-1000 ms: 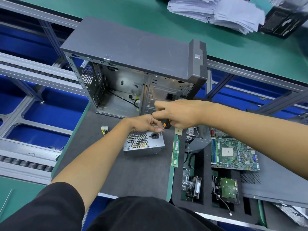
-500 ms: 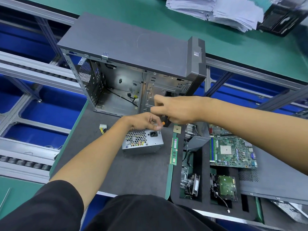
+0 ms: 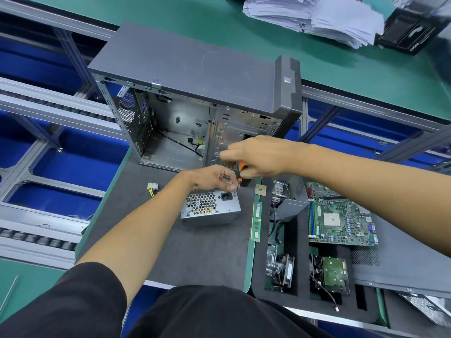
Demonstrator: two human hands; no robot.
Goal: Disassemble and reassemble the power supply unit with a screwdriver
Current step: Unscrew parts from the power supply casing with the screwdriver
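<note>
A small grey power supply unit (image 3: pixel 210 209) stands on the dark mat, its honeycomb grille and black power socket facing me. My left hand (image 3: pixel 214 178) rests on its top edge, fingers pinched around the thin metal shaft of the screwdriver (image 3: pixel 240 173) near the unit's upper right corner. My right hand (image 3: pixel 256 156) grips the screwdriver's orange and black handle from above, held upright over that corner. The tip touches the unit beside the socket. A white connector with yellow wires (image 3: pixel 152 186) lies left of the unit.
An open grey computer case (image 3: pixel 195 69) stands just behind the hands. To the right lie a memory stick (image 3: pixel 256 222), a processor chip (image 3: pixel 260 189), a motherboard (image 3: pixel 340 222), a hard drive (image 3: pixel 333 272) and a fan in a foam tray. Papers (image 3: pixel 314 15) are stacked on the far green bench.
Both hands stay on the screwdriver at the unit's upper right corner. The right hand has shifted slightly on the handle, so more of the orange grip shows.
</note>
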